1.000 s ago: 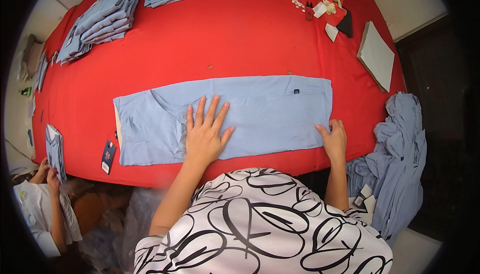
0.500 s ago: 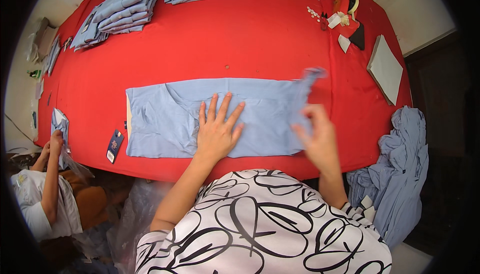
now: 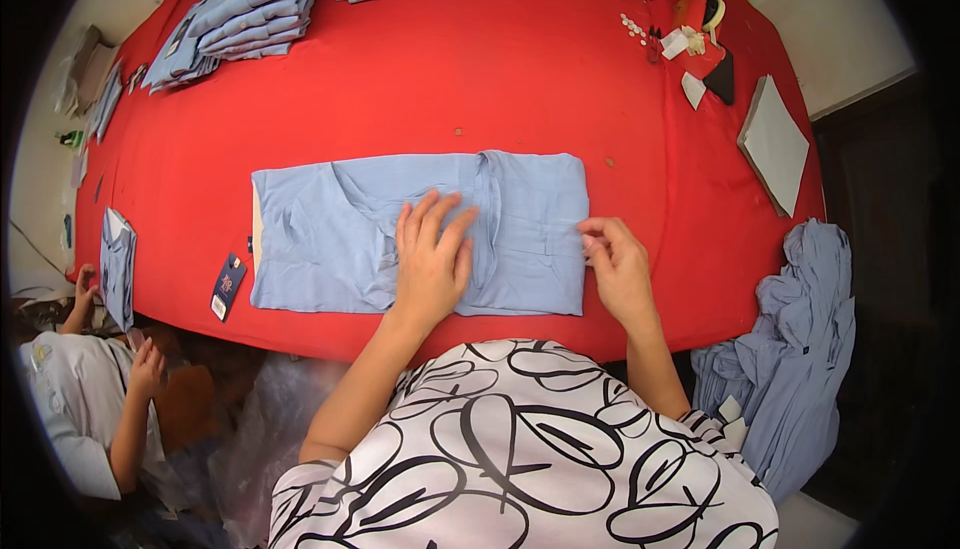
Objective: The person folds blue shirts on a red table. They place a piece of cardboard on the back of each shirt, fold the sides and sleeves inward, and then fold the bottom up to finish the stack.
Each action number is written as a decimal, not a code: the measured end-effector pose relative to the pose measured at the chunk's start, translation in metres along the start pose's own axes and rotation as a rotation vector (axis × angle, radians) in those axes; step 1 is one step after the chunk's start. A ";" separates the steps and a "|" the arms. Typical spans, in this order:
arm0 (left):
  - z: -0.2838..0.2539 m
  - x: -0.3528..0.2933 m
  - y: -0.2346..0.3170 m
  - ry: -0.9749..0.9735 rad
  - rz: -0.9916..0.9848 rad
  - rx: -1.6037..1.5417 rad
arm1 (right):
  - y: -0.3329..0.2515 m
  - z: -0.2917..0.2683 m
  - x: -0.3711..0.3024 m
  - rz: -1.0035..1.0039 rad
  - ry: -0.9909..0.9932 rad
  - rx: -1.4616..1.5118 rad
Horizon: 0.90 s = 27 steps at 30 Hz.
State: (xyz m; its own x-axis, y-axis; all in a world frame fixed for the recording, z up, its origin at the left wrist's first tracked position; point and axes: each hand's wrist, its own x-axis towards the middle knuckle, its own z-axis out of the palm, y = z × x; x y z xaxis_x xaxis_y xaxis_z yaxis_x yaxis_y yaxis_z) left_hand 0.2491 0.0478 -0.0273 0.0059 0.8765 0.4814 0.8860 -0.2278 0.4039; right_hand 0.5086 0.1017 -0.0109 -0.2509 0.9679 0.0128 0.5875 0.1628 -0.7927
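A folded light blue garment (image 3: 540,249) lies flat before me, its right part doubled over toward the middle. A cream edge shows at its left end, where a dark blue hang tag (image 3: 228,287) rests on the cloth beside it. My left hand (image 3: 430,259) lies on the garment's middle with its fingers apart, just left of the folded-over layer. At the right folded edge, my right hand (image 3: 618,261) has its fingertips bent together, pinching the edge of the fabric.
A red-covered table (image 3: 400,79) carries stacks of folded blue garments (image 3: 250,24) at the far side. White boards (image 3: 775,149) and small tools lie at right. Loose blue garments (image 3: 790,349) hang off the right edge. A co-worker (image 3: 90,399) sits at lower left beside another garment.
The garment's right end has been turned over leftward, making it shorter. My right hand has shifted slightly left to the new edge. The co-worker's hands have moved apart.
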 end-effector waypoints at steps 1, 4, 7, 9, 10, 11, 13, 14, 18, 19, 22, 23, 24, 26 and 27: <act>-0.005 0.002 0.005 -0.046 0.005 -0.039 | 0.006 -0.004 0.002 0.030 0.028 -0.005; -0.009 0.005 0.021 -0.170 0.018 -0.092 | 0.017 -0.004 0.007 0.150 0.065 0.104; -0.002 0.002 0.026 -0.234 0.034 -0.043 | 0.014 0.007 0.012 0.185 0.085 0.152; 0.003 -0.005 0.022 -0.233 0.052 -0.034 | 0.002 0.013 0.014 0.098 0.115 0.095; -0.004 -0.005 0.026 -0.242 0.034 -0.075 | 0.005 0.015 0.014 0.077 0.115 0.079; -0.017 -0.003 0.034 -0.250 0.012 -0.118 | 0.010 0.017 0.016 0.056 0.112 0.060; -0.022 -0.007 0.037 -0.275 -0.019 -0.141 | 0.012 0.018 0.016 0.013 0.095 -0.003; -0.018 -0.011 0.034 -0.291 -0.027 -0.121 | 0.010 0.016 0.016 -0.008 0.082 -0.048; -0.009 -0.019 0.031 -0.331 -0.080 -0.051 | 0.012 0.013 0.015 0.012 0.040 0.020; -0.009 -0.015 0.032 -0.279 -0.024 0.001 | 0.007 0.011 0.014 0.030 -0.005 0.029; -0.014 -0.002 0.035 -0.227 0.082 0.124 | -0.004 0.002 0.014 0.097 -0.118 0.086; -0.015 -0.001 0.035 -0.278 0.075 0.144 | 0.002 0.002 0.015 0.129 -0.142 0.125; -0.016 0.001 0.035 -0.329 0.068 0.164 | 0.008 0.002 0.015 0.161 -0.166 0.164; -0.013 0.000 0.028 -0.319 0.043 0.129 | 0.017 0.003 0.015 0.127 -0.168 0.290; -0.011 -0.001 0.023 -0.314 0.031 0.111 | 0.018 0.003 0.016 0.109 -0.169 0.353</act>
State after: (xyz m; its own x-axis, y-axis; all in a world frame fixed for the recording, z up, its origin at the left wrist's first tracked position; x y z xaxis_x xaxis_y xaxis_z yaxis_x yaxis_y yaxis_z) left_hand 0.2649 0.0373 -0.0097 0.1614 0.9617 0.2216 0.9282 -0.2242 0.2970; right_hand 0.5131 0.1193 -0.0272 -0.3417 0.9261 -0.1600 0.3244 -0.0435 -0.9449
